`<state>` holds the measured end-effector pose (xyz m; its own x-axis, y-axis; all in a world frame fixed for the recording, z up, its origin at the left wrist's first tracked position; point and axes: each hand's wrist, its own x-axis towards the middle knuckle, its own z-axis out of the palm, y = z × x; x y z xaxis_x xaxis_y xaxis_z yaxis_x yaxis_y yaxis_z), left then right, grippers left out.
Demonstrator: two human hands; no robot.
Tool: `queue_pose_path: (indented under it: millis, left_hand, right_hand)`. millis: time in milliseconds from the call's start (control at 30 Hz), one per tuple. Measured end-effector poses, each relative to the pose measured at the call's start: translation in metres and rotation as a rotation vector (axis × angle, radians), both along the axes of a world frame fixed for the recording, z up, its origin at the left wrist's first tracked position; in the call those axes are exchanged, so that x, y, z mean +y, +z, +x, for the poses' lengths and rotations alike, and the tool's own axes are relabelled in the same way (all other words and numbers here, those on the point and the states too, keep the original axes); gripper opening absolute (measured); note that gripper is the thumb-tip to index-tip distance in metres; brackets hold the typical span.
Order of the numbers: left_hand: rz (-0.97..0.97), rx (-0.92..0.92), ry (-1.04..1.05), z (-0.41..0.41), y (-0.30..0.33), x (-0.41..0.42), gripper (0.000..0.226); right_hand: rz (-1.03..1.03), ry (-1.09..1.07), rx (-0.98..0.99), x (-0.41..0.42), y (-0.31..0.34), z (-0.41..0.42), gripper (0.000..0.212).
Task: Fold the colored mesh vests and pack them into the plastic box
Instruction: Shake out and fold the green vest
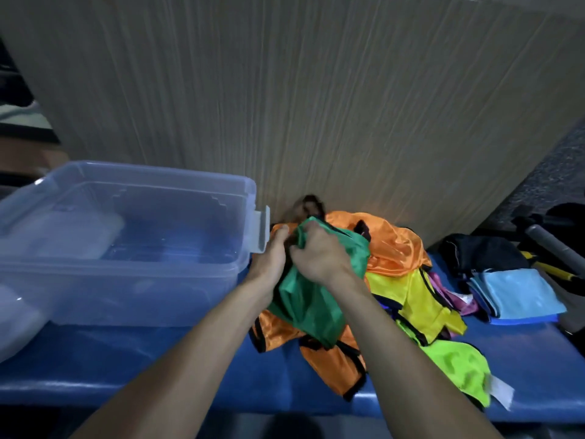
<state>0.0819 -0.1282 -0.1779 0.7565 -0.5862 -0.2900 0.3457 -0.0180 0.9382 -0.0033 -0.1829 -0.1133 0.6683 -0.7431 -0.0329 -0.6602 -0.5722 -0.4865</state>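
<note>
A green mesh vest [311, 307] hangs bunched between both hands above a pile of vests. My left hand [271, 259] grips its upper left part, and my right hand [319, 255] grips the cloth just beside it. Under it lie orange vests [392, 245], a yellow vest [421, 299] and a lime vest [456, 365], all crumpled on the blue bench. The clear plastic box [133, 299] stands to the left, its latch near my left hand.
A wooden panel [316, 106] rises right behind the bench. Folded light-blue cloths [519, 293] and dark items lie at the right end. Pink fabric shows beside the yellow vest. A translucent lid [19, 324] sits at the far left on the blue bench [158, 369].
</note>
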Motion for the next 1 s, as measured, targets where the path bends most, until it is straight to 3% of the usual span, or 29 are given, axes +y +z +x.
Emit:
queue_pose_path:
  millis: [67,133,167,267,367,467,567,700,833,933,1000]
  left_hand:
    - [0.018,0.017,0.014,0.000,0.006,0.009,0.060]
    - [0.053,-0.084,-0.051,0.001,0.006,0.014,0.037]
    - [0.082,-0.147,-0.103,0.000,0.005,0.015,0.035]
    - [0.155,-0.274,-0.219,0.001,0.001,0.015,0.048]
    - [0.184,-0.418,-0.257,0.004,-0.005,0.013,0.059]
    - [0.271,-0.607,-0.266,0.006,-0.010,0.013,0.069]
    - [0.409,-0.882,-0.265,0.009,-0.015,0.016,0.079]
    - [0.507,-1.145,-0.284,0.014,-0.022,0.018,0.085]
    - [0.590,-1.169,-0.319,0.006,-0.017,0.024,0.075]
    - [0.508,-1.173,-0.275,0.007,-0.014,0.022,0.077]
    - [0.471,-1.169,-0.228,0.008,-0.016,0.020,0.080]
  right_hand:
    - [0.075,0.100,0.000,0.000,-0.010,0.009,0.042]
    - [0.056,0.157,-0.049,-0.006,-0.015,0.004,0.040]
    - [0.003,0.174,-0.077,-0.010,-0.016,-0.002,0.042]
    - [-0.319,0.184,-0.133,-0.027,-0.019,-0.016,0.038]
    - [-0.600,0.092,-0.018,-0.040,-0.018,-0.019,0.042]
    - [-0.581,0.076,0.084,-0.050,-0.022,-0.013,0.040]
    - [-0.606,0.109,0.064,-0.057,-0.028,-0.009,0.029]
    - [-0.654,0.077,0.025,-0.054,-0.034,-0.007,0.032]
    - [-0.687,0.059,-0.115,0.001,-0.040,-0.049,0.041]
    - [-0.604,0.106,0.009,0.059,-0.067,-0.094,0.058]
    - [-0.585,0.077,0.049,0.071,-0.085,-0.109,0.057]
